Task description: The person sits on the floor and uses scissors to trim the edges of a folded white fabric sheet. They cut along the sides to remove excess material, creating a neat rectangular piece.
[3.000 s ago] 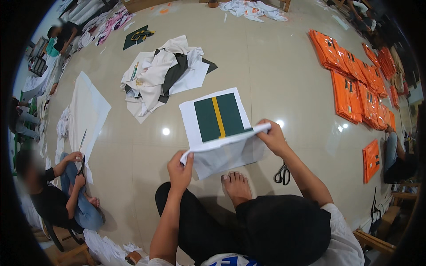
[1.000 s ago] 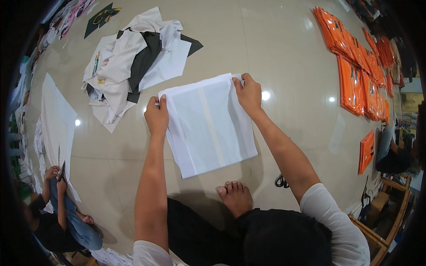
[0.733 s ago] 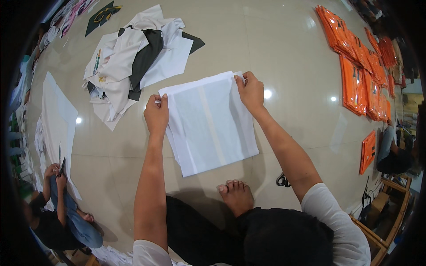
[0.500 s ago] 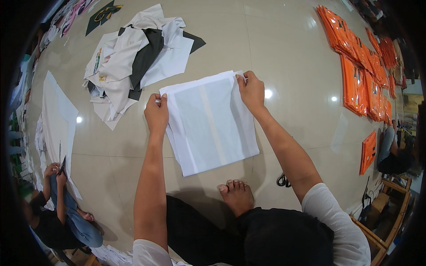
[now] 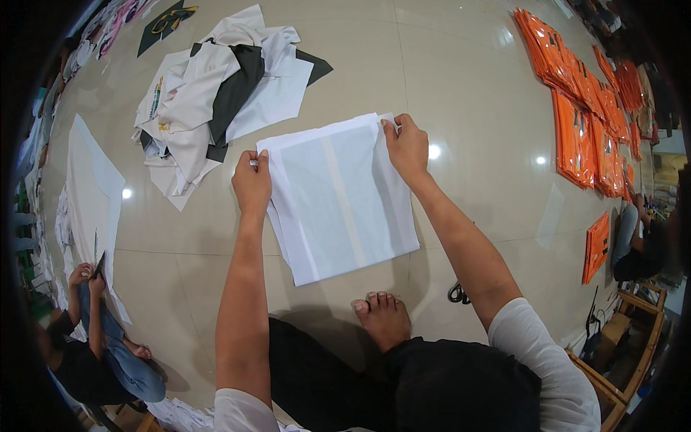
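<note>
A folded stack of white fabric [image 5: 338, 205] lies on the tiled floor in front of me, with a pale strip running down its middle. My left hand [image 5: 252, 183] pinches its far left corner between thumb and fingers. At the far right corner my right hand [image 5: 407, 150] grips the edge in the same way. Both arms reach straight out over the floor. Several layers show along the stack's left side, slightly out of line. My bare foot [image 5: 383, 319] rests just this side of the cloth.
A loose heap of white and dark fabric pieces [image 5: 194, 108] lies at the far left. Black scissors [image 5: 458, 293] are beside my right forearm. Orange packaged garments [image 5: 576, 137] line the right. A seated person [image 5: 108, 338] cuts a white sheet [image 5: 93, 194] at left.
Hardly anything differs. Both my hands keep their grip on the fabric's far corners, and the cloth lies almost as before. At the right edge a seated person has shifted slightly.
</note>
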Tool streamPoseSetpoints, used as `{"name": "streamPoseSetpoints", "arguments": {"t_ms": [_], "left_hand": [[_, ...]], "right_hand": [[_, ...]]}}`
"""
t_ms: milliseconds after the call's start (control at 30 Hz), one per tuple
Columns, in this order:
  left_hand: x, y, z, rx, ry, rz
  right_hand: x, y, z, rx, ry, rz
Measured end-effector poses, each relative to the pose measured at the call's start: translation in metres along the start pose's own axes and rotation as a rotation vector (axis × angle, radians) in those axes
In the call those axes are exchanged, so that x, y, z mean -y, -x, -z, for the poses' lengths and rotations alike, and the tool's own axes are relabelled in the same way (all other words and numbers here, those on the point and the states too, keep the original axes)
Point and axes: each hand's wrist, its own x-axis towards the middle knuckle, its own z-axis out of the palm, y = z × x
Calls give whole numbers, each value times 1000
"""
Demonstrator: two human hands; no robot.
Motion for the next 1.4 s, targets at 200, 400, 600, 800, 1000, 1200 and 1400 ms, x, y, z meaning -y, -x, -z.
{"name": "streamPoseSetpoints", "arguments": {"t_ms": [200, 400, 600, 800, 1000, 1200, 1400], "left_hand": [[-7, 3, 5, -4, 19, 18], [-15, 26, 18, 41, 71, -2], [-6, 56, -3, -79, -185, -434], [-35, 130, -36, 203, -365, -594], [-21, 134, -53, 176, -438, -538], [-15, 130, -50, 178, -458, -559], [-17, 131, -50, 179, -472, -552]], "right_hand": [[1, -1, 0, 12, -22, -27], [4, 3, 5, 43, -48, -64], [2, 4, 10, 89, -101, -63], [0, 17, 20, 154, -257, 4], [-12, 27, 25, 134, -304, 57], [-9, 29, 25, 135, -367, 4], [-17, 28, 15, 51, -433, -14]]}}
